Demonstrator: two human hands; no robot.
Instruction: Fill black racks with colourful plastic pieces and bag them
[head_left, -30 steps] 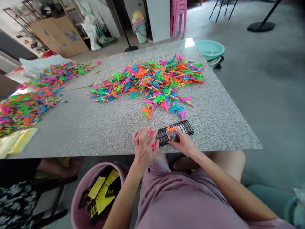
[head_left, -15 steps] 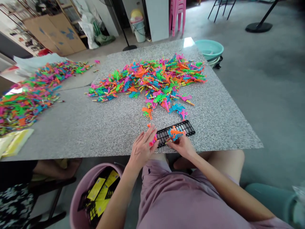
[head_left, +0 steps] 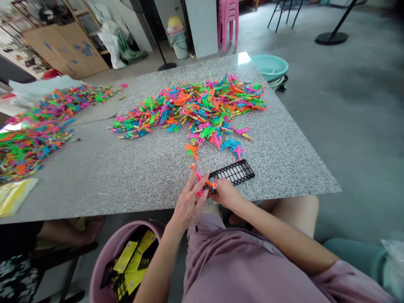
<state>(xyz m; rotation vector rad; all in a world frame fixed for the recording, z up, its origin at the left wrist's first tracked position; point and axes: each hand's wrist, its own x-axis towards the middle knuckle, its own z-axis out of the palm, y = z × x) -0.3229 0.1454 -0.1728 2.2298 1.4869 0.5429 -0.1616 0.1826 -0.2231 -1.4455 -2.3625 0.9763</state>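
Note:
A black plastic lattice tray (head_left: 235,171) lies near the front edge of the table, its left end hidden under my hands. My left hand (head_left: 186,204) is at that end, with fingers spread and stretched over a pink plastic toy (head_left: 199,193). My right hand (head_left: 226,193) is closed on an orange and blue plastic toy (head_left: 211,184), set down beside the left fingers. How many pieces it pinches is hidden. Just beyond the tray lie loose pistol-shaped toys, blue ones (head_left: 230,143) and an orange one (head_left: 191,150).
A big heap of bright plastic toys (head_left: 202,101) covers the table's far middle; another heap (head_left: 34,139) lies left. Yellow packets (head_left: 19,195) sit at the left edge. Below stands a pink tub (head_left: 97,269) with trays and yellow cards. Another person's arm (head_left: 63,233) shows lower left.
My right hand has moved left along the tray, bringing the orange and blue toy against my left hand. The left fingers have spread wider. The view has shifted slightly.

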